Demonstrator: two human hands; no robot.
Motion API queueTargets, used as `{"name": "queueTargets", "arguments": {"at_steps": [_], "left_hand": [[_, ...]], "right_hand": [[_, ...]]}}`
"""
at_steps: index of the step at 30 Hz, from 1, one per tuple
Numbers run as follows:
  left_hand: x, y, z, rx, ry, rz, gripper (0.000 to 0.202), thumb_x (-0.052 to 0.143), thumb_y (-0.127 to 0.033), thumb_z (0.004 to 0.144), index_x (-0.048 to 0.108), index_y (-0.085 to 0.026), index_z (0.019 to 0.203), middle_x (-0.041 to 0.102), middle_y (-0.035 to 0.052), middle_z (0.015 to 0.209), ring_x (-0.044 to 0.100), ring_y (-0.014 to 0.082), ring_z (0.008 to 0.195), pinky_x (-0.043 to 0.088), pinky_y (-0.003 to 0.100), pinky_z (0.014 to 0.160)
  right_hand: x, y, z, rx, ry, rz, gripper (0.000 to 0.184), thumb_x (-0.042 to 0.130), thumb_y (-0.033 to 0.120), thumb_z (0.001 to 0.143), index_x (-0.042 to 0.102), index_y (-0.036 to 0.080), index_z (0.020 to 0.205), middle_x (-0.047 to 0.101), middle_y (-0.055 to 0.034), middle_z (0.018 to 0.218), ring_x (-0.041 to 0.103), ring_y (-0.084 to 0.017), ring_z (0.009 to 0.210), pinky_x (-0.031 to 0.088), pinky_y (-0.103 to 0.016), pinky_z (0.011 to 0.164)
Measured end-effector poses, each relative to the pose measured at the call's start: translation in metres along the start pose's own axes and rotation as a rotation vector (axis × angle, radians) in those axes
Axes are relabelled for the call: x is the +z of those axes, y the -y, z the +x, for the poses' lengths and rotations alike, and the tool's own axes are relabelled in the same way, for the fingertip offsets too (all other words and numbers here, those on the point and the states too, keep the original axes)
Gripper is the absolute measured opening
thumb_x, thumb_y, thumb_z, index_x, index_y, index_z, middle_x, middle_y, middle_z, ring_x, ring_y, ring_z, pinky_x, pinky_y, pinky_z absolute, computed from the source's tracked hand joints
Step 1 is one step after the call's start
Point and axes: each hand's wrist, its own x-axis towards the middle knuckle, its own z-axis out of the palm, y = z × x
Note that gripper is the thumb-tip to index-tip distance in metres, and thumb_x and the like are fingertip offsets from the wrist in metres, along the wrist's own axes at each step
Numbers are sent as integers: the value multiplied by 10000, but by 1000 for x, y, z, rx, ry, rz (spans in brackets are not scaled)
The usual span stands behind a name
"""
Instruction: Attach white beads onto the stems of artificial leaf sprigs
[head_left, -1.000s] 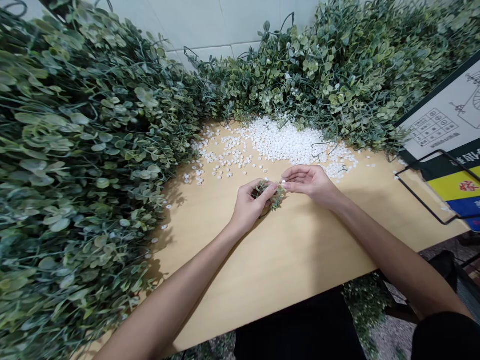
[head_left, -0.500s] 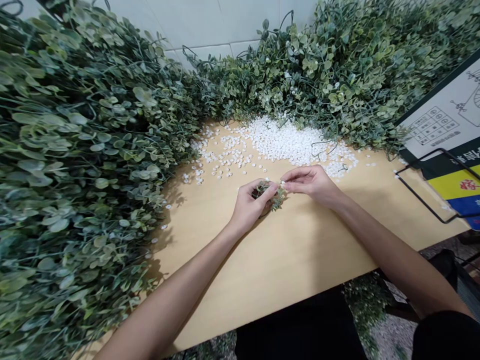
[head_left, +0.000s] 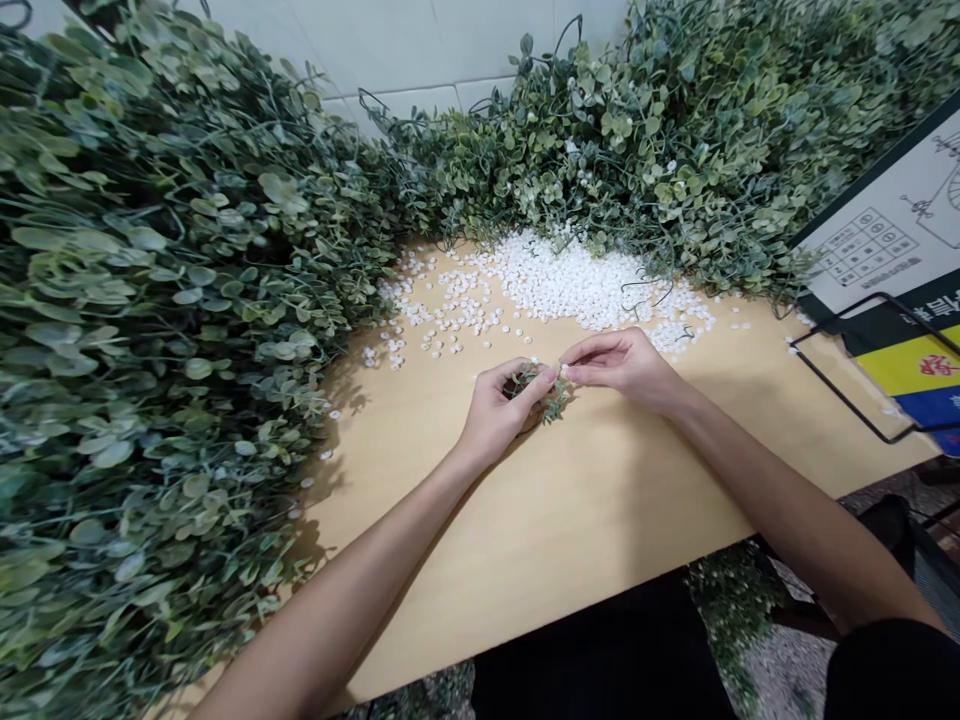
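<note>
My left hand [head_left: 496,412] is closed around a small green artificial leaf sprig [head_left: 551,398] just above the wooden table [head_left: 570,520]. My right hand [head_left: 626,362] is beside it, thumb and forefinger pinched on a small white bead [head_left: 565,370] that touches the sprig's tip. Both hands meet near the middle of the table, in front of a heap of white beads [head_left: 570,283].
Large piles of artificial green sprigs cover the left side [head_left: 150,330] and the back [head_left: 675,140] of the table. Loose beads are scattered at the heap's left. A printed sign in a black wire stand [head_left: 885,330] sits at the right. A tiled wall is behind.
My hands stay together almost unmoved; the right fingers have shifted slightly toward the sprig. The view has tilted up a little.
</note>
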Motion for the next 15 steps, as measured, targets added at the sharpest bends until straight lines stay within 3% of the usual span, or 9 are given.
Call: {"name": "queueTargets", "arguments": {"at_steps": [15], "left_hand": [[3,-6,-1,-6,17,5,374,794,-498,850,700,-143,785,521,-16,598,412,87,522,316,240,491]], "right_hand": [[-1,1,1,-22,9,-46,369,999,351,585,843,167,864,795,-53,855,707,-156,766,612,-296,766]]}}
